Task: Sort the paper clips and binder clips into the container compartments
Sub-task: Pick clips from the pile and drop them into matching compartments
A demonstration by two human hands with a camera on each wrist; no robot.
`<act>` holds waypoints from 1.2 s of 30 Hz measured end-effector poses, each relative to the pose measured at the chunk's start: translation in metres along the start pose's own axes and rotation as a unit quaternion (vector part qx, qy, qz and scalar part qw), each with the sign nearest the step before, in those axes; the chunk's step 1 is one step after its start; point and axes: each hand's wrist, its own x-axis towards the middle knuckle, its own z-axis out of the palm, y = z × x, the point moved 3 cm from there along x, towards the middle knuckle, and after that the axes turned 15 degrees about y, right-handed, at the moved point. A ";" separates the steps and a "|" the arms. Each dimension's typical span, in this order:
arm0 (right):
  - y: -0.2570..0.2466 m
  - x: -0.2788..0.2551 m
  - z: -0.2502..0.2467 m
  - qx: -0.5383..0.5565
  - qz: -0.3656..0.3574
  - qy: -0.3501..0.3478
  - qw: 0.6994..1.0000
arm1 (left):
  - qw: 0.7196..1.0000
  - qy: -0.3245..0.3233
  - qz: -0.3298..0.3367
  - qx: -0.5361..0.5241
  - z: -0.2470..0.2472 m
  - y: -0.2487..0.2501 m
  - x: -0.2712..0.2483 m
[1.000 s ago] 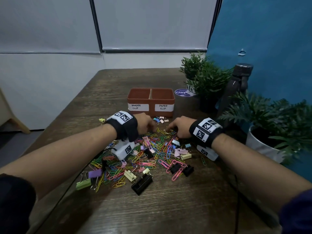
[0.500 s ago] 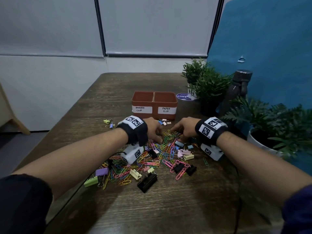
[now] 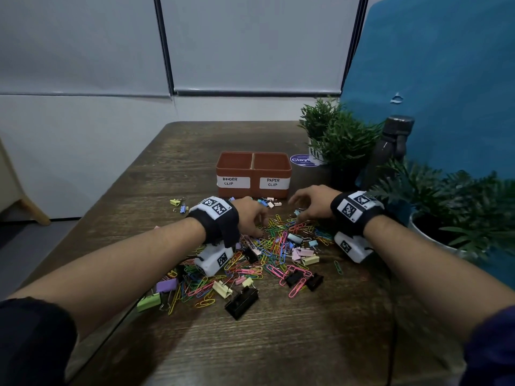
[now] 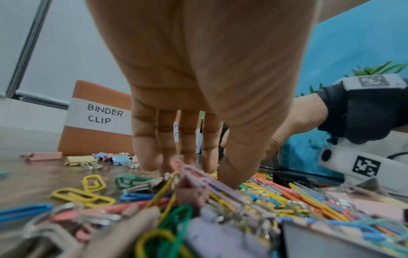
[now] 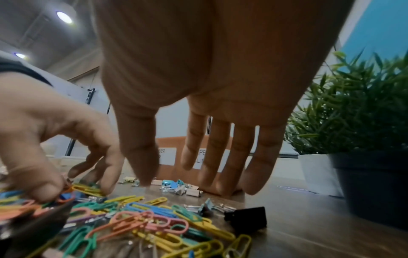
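A terracotta container (image 3: 253,190) stands past the pile, its left compartment labelled BINDER CLIP (image 4: 103,116) and its right one PAPER CLIP (image 3: 273,182). A heap of coloured paper clips mixed with binder clips (image 3: 267,252) covers the table in front of it. My left hand (image 3: 259,231) reaches down into the heap's far edge. Its thumb and fingers pinch a few paper clips (image 4: 187,172), which tilt up between them. My right hand (image 3: 299,210) hovers just above the heap's far right. Its fingers (image 5: 232,157) are straight and spread, holding nothing.
Small binder clips (image 3: 270,203) lie against the container's front, and two more (image 3: 178,204) sit off to the left. A large black binder clip (image 3: 241,300) lies nearest me. Potted plants (image 3: 340,137) (image 3: 459,207) and a dark bottle (image 3: 390,146) line the right side.
My right hand has lifted its fingertips off the heap and spread them. My left hand has stayed at the heap's far edge, closing on clips.
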 end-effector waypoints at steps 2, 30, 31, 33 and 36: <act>0.002 0.002 0.001 -0.011 0.004 -0.014 1.000 | 1.000 0.000 -0.004 -0.004 0.000 0.000 0.000; -0.010 0.008 0.025 -0.094 -0.060 0.014 0.994 | 0.999 0.039 0.000 0.032 -0.004 0.003 0.003; -0.010 0.008 0.025 -0.089 -0.059 0.015 0.994 | 0.999 0.041 -0.002 0.031 -0.004 0.002 0.004; -0.006 0.009 0.023 -0.065 -0.050 0.020 0.996 | 0.999 0.030 -0.011 0.029 -0.003 0.001 0.005; 0.000 0.010 0.020 -0.029 -0.028 0.034 0.999 | 0.999 -0.011 -0.022 0.040 -0.002 0.004 0.008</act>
